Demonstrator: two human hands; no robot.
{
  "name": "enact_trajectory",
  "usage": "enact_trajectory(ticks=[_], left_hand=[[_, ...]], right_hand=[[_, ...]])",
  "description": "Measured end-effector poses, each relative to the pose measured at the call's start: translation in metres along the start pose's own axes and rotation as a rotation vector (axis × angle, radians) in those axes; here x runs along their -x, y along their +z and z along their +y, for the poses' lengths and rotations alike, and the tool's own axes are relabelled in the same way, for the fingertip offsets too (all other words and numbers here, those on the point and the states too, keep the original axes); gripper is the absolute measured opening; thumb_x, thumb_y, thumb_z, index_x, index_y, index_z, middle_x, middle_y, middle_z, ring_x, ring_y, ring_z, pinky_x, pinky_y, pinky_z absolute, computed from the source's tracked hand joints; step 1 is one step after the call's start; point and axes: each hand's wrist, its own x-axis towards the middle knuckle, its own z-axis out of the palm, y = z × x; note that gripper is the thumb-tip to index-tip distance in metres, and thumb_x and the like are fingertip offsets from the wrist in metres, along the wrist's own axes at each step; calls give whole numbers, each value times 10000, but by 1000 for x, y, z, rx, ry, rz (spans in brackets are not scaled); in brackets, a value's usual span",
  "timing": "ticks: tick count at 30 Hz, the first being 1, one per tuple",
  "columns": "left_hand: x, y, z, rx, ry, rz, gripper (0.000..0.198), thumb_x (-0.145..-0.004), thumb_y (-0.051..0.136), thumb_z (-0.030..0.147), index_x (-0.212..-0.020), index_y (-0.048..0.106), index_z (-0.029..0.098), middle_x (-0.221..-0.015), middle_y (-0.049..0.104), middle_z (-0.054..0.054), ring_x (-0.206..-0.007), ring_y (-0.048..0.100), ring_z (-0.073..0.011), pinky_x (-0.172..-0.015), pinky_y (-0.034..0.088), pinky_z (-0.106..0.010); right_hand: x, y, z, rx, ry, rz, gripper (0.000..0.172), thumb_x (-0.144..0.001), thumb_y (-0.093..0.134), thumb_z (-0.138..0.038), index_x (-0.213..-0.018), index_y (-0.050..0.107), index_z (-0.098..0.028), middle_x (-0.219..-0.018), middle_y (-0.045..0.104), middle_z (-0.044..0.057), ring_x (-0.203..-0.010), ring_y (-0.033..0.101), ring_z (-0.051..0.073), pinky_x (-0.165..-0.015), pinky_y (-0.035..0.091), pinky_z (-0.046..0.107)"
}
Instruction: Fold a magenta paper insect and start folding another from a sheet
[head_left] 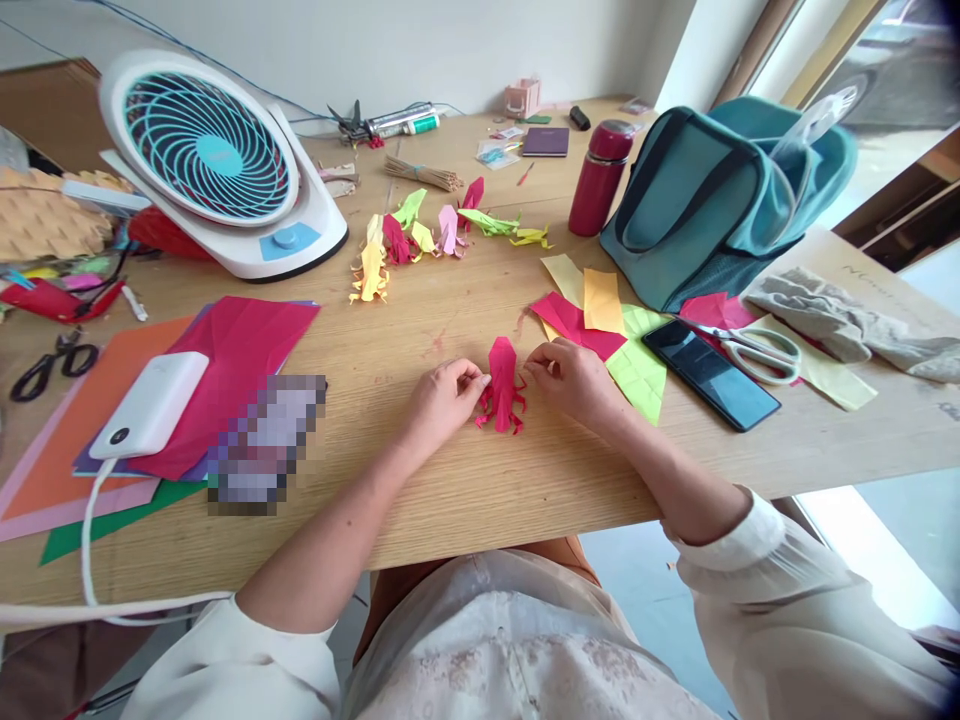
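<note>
A red origami insect [502, 385] with a long folded body and thin bent legs lies on the wooden table in front of me. My left hand [442, 402] is closed, thumb and forefinger pinching at the insect's upper left side, by a front leg. On the other side my right hand [574, 380] has its fingertips pressed together close to the insect's upper right. Whether they grip a thin leg there is too small to see. Just past my right hand lie red paper pieces [577, 325], orange paper [603, 300] and lime green paper [637, 370].
Several folded paper figures [450, 230] stand farther back. Left are a fan [217, 150], a white power bank [154, 405] on coloured sheets and black scissors [56, 365]. Right are a phone [709, 372], white-handled scissors [761, 355], a red flask [600, 180] and a teal bag [690, 240].
</note>
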Motion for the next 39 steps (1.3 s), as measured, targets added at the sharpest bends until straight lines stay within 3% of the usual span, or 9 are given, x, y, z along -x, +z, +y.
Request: enact_trajectory(ticks=[8,14,19,24,27,32,39], left_hand=[[-7,-14,-10,51,-83,-4,209,-934,550,311,-867,711,196,-736,695,-11,-638,546,-145,-638,354,-265],[-30,-12,-5,143,-65,-88,261,-912,536,342,-796,714,189,-749,693,-22,-673,542,-159,-656,356,-273],[-51,-9,4,216,-87,-247,297,-778,704,411,-591,630,194,-583,591,16,-574,471,-143,-587,309,-267],[-49,-7,9,302,-139,-308,303,-666,801,368,-555,583,189,-543,524,47,-541,404,-116,-561,252,-256],[-45,-12,9,393,-183,-313,317,-677,792,404,-576,592,180,-572,550,36,-560,423,-111,-565,256,-246],[-42,-29,0,605,-307,-275,375,-672,794,476,-830,682,155,-758,675,-22,-606,505,-103,-550,280,-221],[-39,-39,-14,805,-404,-129,406,-620,834,466,-748,591,167,-689,585,21,-581,495,-69,-521,299,-192]], right_hand=[[-8,1,11,-42,14,2,152,-852,579,-247,-804,709,-183,-727,657,16,-612,509,132,-606,359,271],[-22,-6,8,-123,106,-9,235,-848,572,-364,-794,700,-174,-570,511,-30,-556,419,128,-580,324,272],[-18,-10,9,-133,120,40,240,-849,566,-385,-769,669,-184,-589,549,-23,-556,434,129,-568,312,269],[-11,-13,8,-167,108,15,229,-858,570,-379,-754,647,-191,-632,593,-11,-583,471,134,-576,323,268],[-9,-13,5,-232,89,-34,227,-862,570,-368,-745,638,-185,-655,619,-6,-594,470,129,-584,332,267],[-7,-13,0,-284,106,-122,238,-874,585,-383,-826,686,-173,-680,646,1,-597,470,126,-579,334,264],[-3,-5,-5,-395,124,-250,302,-899,581,-468,-851,667,-183,-678,591,-19,-601,481,129,-566,344,260]])
